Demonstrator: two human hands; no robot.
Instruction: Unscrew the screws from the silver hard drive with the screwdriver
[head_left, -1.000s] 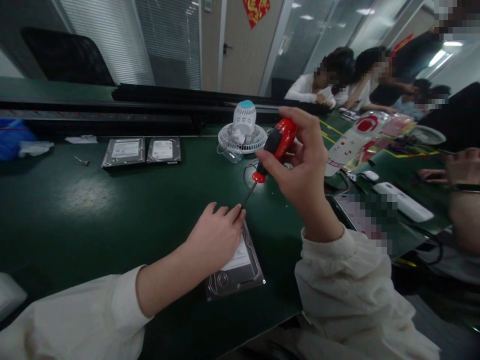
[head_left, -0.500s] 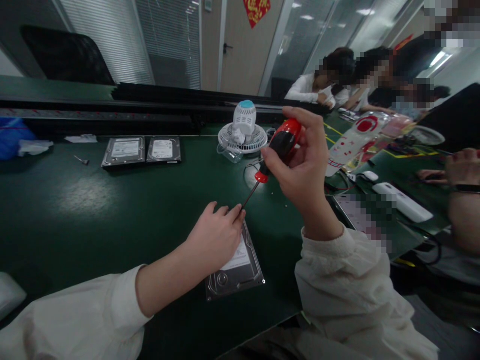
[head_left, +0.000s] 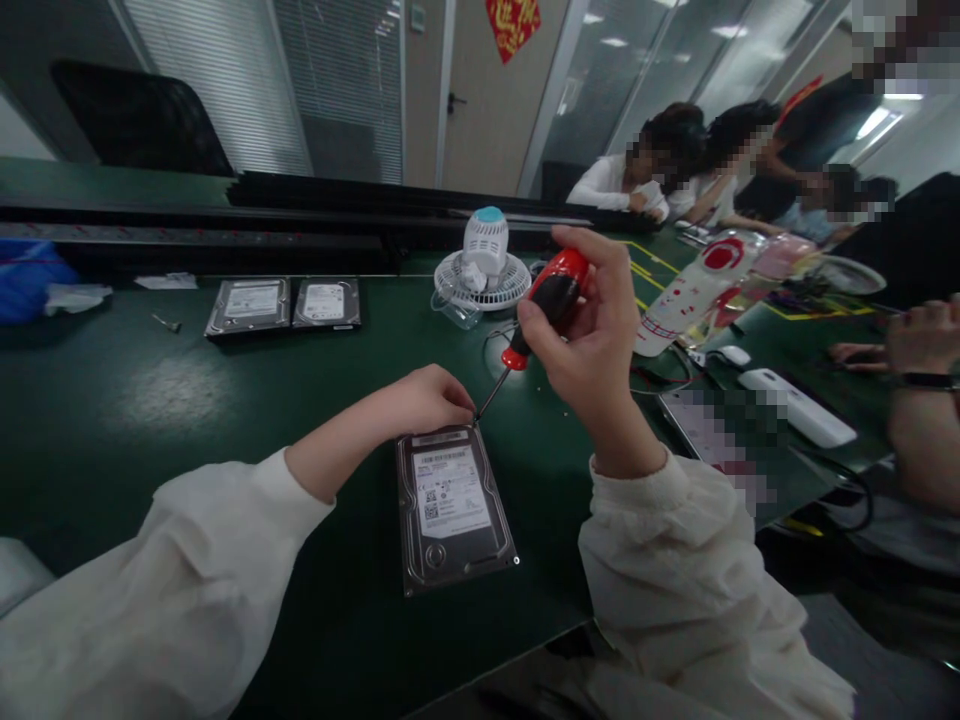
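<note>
A silver hard drive (head_left: 450, 495) with a white label lies flat on the green table in front of me. My right hand (head_left: 592, 330) is wrapped round the red and black handle of a screwdriver (head_left: 553, 295). Its shaft slants down to the left, and its tip is at the drive's far right corner. My left hand (head_left: 435, 400) is at the drive's far edge, thumb and fingers closed together right beside that tip. Whatever these fingers pinch, if anything, is too small or hidden to make out.
Two more hard drives (head_left: 249, 305) lie side by side at the back left, near a small screw-like piece (head_left: 166, 322). Behind the screwdriver is a white fan (head_left: 484, 265). To the right are a clear bottle (head_left: 690, 295), a phone (head_left: 705, 440) and a white box-like device (head_left: 796, 407). Other people sit beyond.
My left hand has drawn back off the drive's top to its far edge, uncovering the label. Its fingers have curled in. The screwdriver has shifted slightly left and down.
</note>
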